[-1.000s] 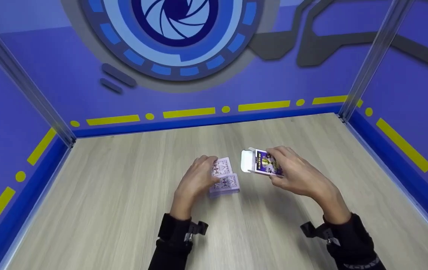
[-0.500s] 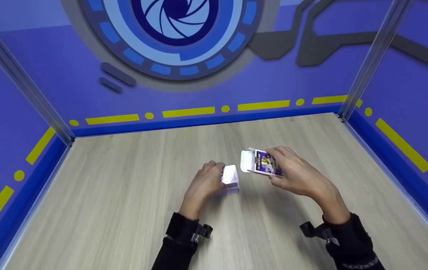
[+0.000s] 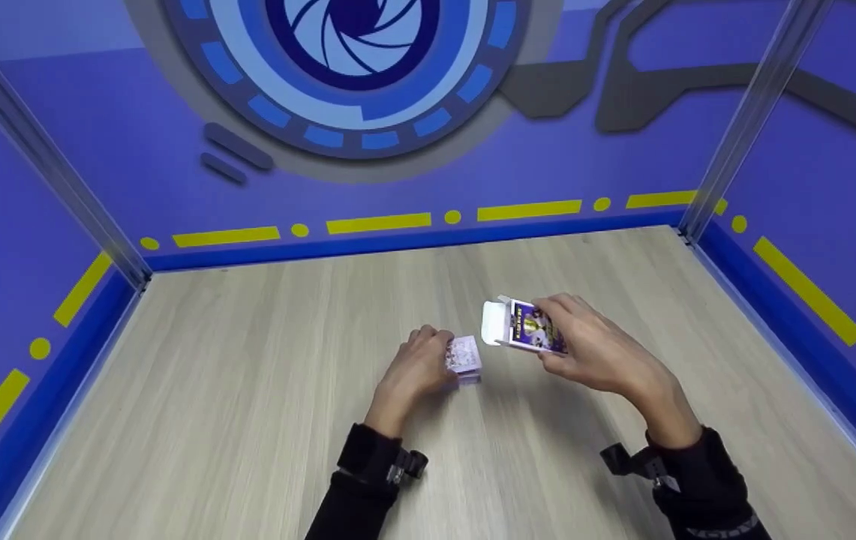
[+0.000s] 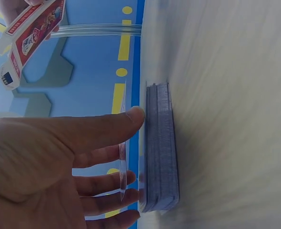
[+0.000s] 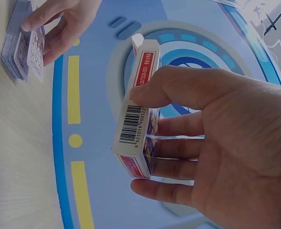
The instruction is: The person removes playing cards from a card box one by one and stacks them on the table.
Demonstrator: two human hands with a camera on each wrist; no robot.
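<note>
Over a squared deck of playing cards [image 4: 160, 148] on the table, my left hand [image 3: 414, 367] holds a playing card [image 5: 36, 53] by its edges, thumb on one side and fingers on the other. The card [image 4: 123, 164] appears edge-on and slightly apart from the deck in the left wrist view; its patterned back [image 3: 464, 354] faces up in the head view. To the right, my right hand [image 3: 599, 346] grips a card box [image 3: 536, 328] in the air, thumb on its barcode side [image 5: 131, 125]. The box's white end flap [image 3: 494, 322] is open and points left, toward the cards.
Light wood-grain table [image 3: 247, 390] lies beneath. A blue-purple back wall [image 3: 367, 202] and side panels [image 3: 810, 225] enclose it, with metal posts [image 3: 735, 112] at the corners. Black wrist straps with cameras [image 3: 409, 465] sit on both wrists.
My left hand has shifted slightly right and nearer. The card it holds moved from beyond the deck to over it, tilting and glinting midway. The right hand and box stayed nearly still.
</note>
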